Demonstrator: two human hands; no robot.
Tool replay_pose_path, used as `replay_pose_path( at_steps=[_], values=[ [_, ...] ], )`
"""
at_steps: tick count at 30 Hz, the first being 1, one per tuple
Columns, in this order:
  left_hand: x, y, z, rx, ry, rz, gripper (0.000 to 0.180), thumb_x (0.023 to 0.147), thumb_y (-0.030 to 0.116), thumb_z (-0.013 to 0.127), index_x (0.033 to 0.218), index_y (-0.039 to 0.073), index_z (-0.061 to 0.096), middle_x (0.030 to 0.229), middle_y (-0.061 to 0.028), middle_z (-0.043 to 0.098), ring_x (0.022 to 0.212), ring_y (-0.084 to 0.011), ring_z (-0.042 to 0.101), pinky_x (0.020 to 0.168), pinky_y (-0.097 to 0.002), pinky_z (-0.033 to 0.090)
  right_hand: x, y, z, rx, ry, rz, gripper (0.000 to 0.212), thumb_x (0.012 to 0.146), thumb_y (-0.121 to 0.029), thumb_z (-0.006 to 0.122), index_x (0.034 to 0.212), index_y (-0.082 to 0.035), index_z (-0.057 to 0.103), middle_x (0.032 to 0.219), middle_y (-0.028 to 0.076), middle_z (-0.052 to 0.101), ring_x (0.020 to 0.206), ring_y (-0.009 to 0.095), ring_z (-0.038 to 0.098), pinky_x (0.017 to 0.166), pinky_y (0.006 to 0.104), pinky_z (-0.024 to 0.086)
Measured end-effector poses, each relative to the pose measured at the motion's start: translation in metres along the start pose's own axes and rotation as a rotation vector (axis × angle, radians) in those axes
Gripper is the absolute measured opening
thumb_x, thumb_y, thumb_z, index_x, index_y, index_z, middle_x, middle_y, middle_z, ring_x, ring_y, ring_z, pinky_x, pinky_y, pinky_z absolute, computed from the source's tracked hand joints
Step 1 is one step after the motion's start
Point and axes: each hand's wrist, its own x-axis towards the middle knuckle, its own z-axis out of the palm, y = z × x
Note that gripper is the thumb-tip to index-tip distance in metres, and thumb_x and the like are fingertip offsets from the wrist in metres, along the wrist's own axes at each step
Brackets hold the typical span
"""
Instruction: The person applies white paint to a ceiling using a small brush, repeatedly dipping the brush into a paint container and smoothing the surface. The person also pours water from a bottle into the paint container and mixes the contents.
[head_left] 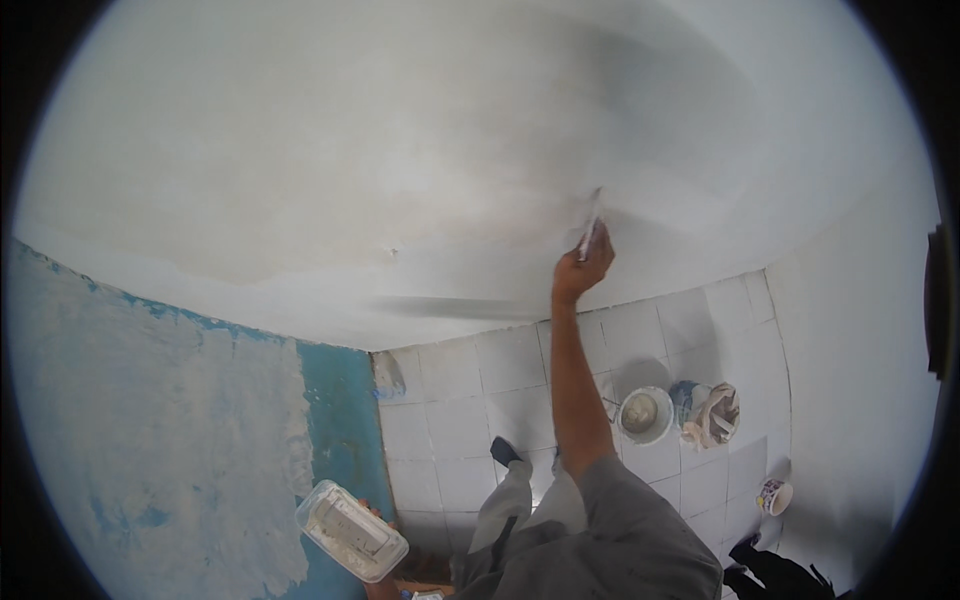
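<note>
My right hand (pixel 588 262) reaches up to the white wall (pixel 330 150), closed around a thin putty knife (pixel 594 213). The blade shows nearly edge-on at the wall surface, and its handle is mostly hidden by my fingers. Low on the left, my left hand (pixel 376 512) grips a clear rectangular plastic tub (pixel 312 520) from its side and underneath. White paste is smeared inside the tub. Most of the left hand is behind it.
On the tiled floor (pixel 450 425) stand a bucket (pixel 657 430) of white mix and a crumpled open bag (pixel 716 412). A patterned cup (pixel 775 497) lies near the right wall, with black cloth-like stuff (pixel 785 575) below it. The left wall (pixel 345 410) is teal, partly coated white.
</note>
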Motion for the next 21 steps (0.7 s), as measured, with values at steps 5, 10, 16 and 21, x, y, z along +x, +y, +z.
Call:
replay_pose_path(
  at_steps=[5, 10, 16, 21],
  values=[
    [0.012, 0.0, 0.007, 0.024, -0.054, -0.018, 0.069, 0.093, 0.05, 0.056, 0.149, 0.019, 0.031, 0.144, -0.0197, 0.032, 0.131, -0.0421, 0.037, 0.101, -0.0697, 0.03, -0.098, -0.039, 0.021, 0.207, -0.191, 0.11, 0.065, 0.066, 0.012, 0.05, 0.129, -0.002, 0.058, 0.128, 0.017, 0.057, 0.112, 0.038, 0.053, 0.098, 0.0472, 0.043],
    [0.014, -0.007, 0.012, -0.016, -0.047, -0.007, 0.067, 0.094, 0.049, 0.056, 0.149, 0.02, 0.031, 0.146, -0.0179, 0.032, 0.131, -0.0407, 0.037, 0.102, -0.0679, 0.03, -0.089, -0.045, -0.005, 0.193, -0.335, -0.041, 0.048, 0.078, 0.008, 0.055, 0.124, -0.002, 0.061, 0.117, 0.017, 0.062, 0.108, 0.036, 0.056, 0.095, 0.0456, 0.045],
    [0.008, -0.007, -0.009, -0.017, -0.024, 0.023, 0.066, 0.094, 0.049, 0.055, 0.149, 0.021, 0.032, 0.145, -0.0169, 0.034, 0.131, -0.0386, 0.038, 0.103, -0.0659, 0.031, 0.04, -0.021, -0.015, 0.087, 0.013, 0.164, 0.036, 0.087, -0.004, 0.059, 0.123, -0.003, 0.062, 0.115, 0.018, 0.063, 0.108, 0.036, 0.056, 0.092, 0.0467, 0.045],
    [0.025, -0.01, -0.024, -0.056, -0.126, -0.034, 0.069, 0.092, 0.051, 0.057, 0.149, 0.022, 0.033, 0.15, -0.015, 0.032, 0.134, -0.0363, 0.037, 0.105, -0.0667, 0.029, 0.004, -0.064, 0.008, 0.08, 0.001, -0.014, 0.042, 0.085, -0.004, 0.059, 0.127, -0.004, 0.061, 0.123, 0.018, 0.06, 0.113, 0.036, 0.054, 0.096, 0.0475, 0.042]
  ],
)
